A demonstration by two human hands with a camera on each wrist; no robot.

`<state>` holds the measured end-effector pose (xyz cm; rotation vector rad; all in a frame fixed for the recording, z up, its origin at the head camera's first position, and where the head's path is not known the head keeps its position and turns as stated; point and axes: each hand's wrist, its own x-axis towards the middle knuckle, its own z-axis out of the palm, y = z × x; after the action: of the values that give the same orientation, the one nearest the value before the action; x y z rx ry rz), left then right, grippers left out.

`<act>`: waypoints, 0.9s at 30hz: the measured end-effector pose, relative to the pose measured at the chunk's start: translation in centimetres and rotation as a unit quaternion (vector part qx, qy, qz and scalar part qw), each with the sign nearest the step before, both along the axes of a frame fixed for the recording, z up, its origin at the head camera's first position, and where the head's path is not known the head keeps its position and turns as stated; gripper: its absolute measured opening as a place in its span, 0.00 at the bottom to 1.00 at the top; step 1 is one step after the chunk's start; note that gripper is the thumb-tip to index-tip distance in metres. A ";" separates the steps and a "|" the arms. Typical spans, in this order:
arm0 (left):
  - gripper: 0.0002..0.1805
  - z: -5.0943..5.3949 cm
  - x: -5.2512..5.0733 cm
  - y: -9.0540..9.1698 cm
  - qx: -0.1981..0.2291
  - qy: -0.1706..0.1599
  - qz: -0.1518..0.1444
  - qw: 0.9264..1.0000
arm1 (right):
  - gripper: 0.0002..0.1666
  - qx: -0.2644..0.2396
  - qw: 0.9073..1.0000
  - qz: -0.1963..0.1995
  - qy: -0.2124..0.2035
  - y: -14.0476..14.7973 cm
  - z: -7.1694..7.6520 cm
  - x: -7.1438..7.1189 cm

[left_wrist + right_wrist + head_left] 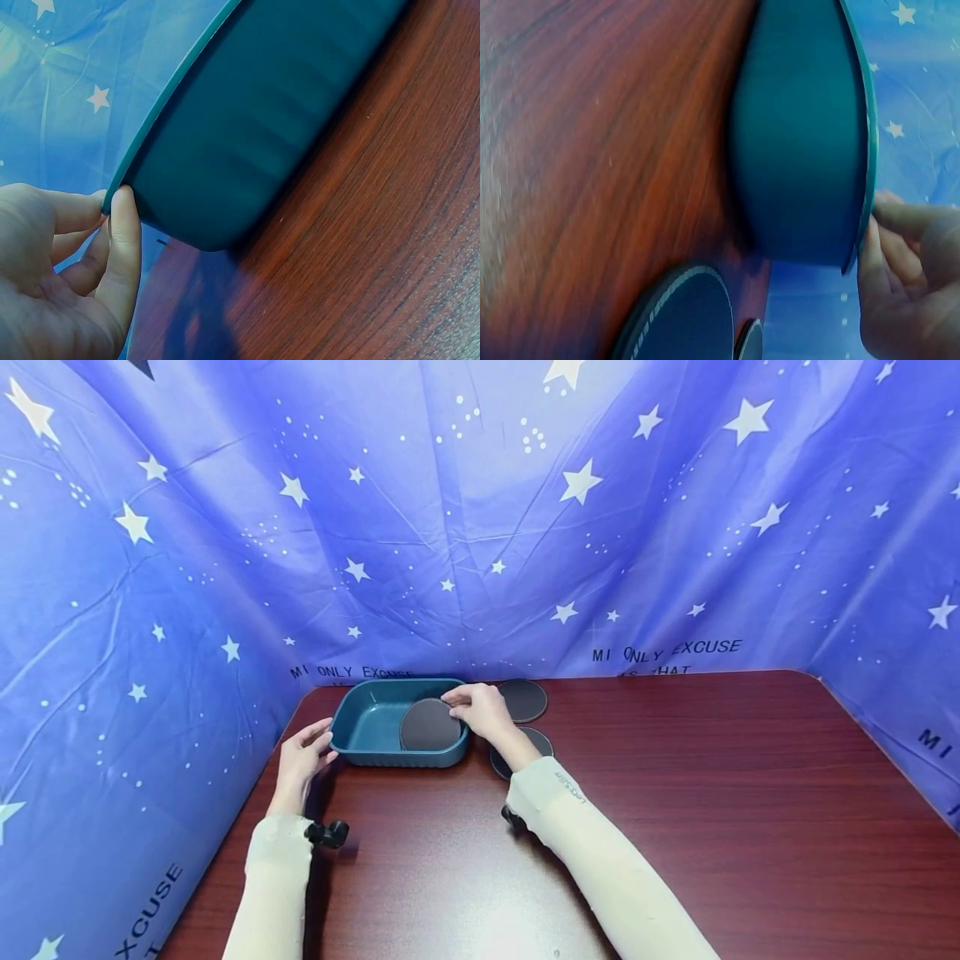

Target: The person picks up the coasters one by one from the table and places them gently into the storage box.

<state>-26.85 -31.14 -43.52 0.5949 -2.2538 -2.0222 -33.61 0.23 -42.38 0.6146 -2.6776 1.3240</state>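
Observation:
A teal, rounded rectangular plastic bin stands on the table near its back left. Its left rim is pinched between the thumb and fingers of my left hand. On the opposite side, my right hand grips the right rim, thumb outside and fingertips over the inner edge; the right wrist view shows this pinch. Inside the bin, at its right end, lies a dark round coaster, close to my right fingertips. Whether those fingertips touch the coaster I cannot tell.
Two more dark round coasters lie on the table right of the bin: one farther back, one nearer with pale edge stitching, partly under my right wrist. A blue star-patterned cloth hangs behind the reddish-brown wooden table.

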 end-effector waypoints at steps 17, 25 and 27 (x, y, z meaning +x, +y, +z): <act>0.26 0.2 0.0 0.0 0.008 0.005 0.004 1.000 | 0.25 0.098 0.989 0.112 -0.020 0.9 1.4 -0.5; 0.26 0.2 0.2 0.2 0.008 0.003 0.005 1.000 | 0.37 0.050 0.978 0.172 -0.110 1.4 1.5 -0.9; 0.26 0.2 0.2 0.2 0.009 0.007 0.005 1.000 | 0.41 0.014 0.972 0.187 -0.140 1.7 1.2 -1.0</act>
<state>-26.65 -30.96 -43.32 0.5887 -2.2220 -2.0388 -34.63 1.91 -41.19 1.0524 -2.9070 1.5685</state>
